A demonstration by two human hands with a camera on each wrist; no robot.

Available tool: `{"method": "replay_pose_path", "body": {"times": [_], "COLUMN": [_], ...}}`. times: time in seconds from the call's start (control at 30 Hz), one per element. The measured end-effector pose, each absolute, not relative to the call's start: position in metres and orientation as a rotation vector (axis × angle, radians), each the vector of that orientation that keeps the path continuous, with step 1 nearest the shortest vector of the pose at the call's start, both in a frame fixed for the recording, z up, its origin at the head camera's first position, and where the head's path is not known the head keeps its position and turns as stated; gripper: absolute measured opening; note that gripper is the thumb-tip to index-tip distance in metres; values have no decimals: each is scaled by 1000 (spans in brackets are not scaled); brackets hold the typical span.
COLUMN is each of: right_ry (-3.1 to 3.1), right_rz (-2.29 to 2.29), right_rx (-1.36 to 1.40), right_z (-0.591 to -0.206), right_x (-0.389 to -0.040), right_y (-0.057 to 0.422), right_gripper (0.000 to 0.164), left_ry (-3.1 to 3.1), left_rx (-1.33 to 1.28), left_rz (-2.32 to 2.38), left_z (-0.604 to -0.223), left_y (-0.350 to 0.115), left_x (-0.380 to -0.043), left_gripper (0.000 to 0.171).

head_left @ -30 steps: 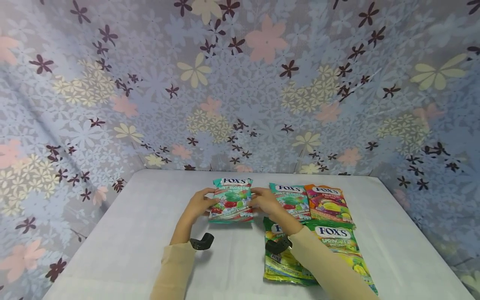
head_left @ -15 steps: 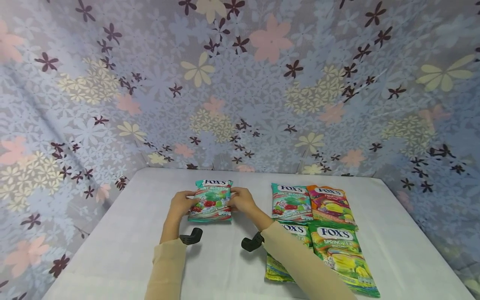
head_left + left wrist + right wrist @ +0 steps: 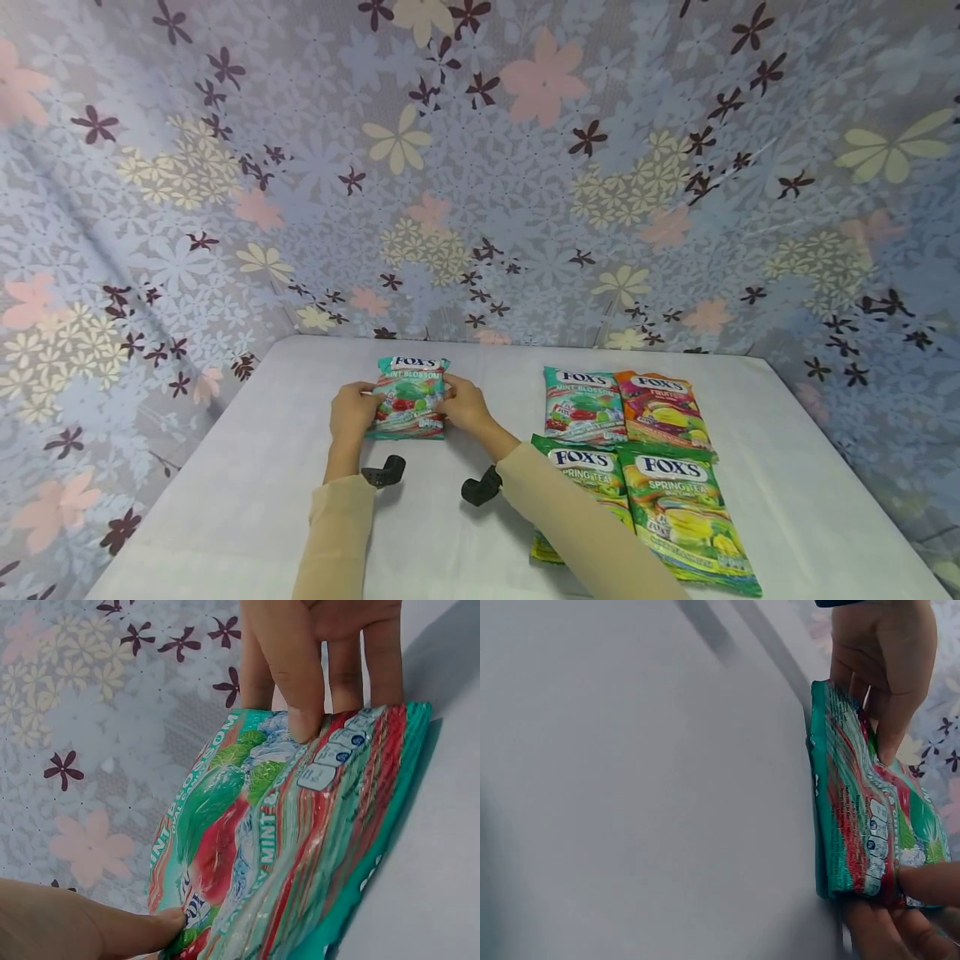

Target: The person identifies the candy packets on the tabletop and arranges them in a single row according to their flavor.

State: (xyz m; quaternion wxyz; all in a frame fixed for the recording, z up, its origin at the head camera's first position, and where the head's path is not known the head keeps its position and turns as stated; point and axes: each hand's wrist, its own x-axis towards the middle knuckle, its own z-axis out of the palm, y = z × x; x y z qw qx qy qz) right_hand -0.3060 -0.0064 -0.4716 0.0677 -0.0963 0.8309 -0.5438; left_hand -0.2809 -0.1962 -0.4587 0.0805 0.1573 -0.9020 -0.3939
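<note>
1. Mint Blossom bag (image 3: 408, 404): far side of surface (image 3: 217, 508), left of centre.
2. Left grip (image 3: 356, 412): pinching its left edge.
3. Right grip (image 3: 465, 407): pinching its right edge.
4. Fruits bag (image 3: 663, 412), second mint bag (image 3: 583, 408), two Spring Tea bags (image 3: 688, 521): grouped at right.

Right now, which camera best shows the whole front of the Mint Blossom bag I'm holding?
The head view: the held Mint Blossom bag shows uncropped there, its front toward the camera. The left wrist view is closer but crops it; the right wrist view shows it obliquely.
</note>
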Motion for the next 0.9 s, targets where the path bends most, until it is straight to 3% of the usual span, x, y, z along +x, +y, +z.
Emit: {"method": "replay_pose_path", "body": {"times": [0.3,0.9], "right_ry": [2414,2524], "right_rz": [-1725,-1589], "right_rx": [-201,-250], "right_z": [-475,-477], "right_x": [-311,-309], "right_y": [-13,-11], "right_gripper": [74,68], "left_ry": [-2691,-2721], "left_rx": [524,583], "left_rz": [-1123,-1133], "left_z": [-459,-469], "left_y": [-198,-199], "left_x": [-290,-292], "left_gripper": [33,35]}}
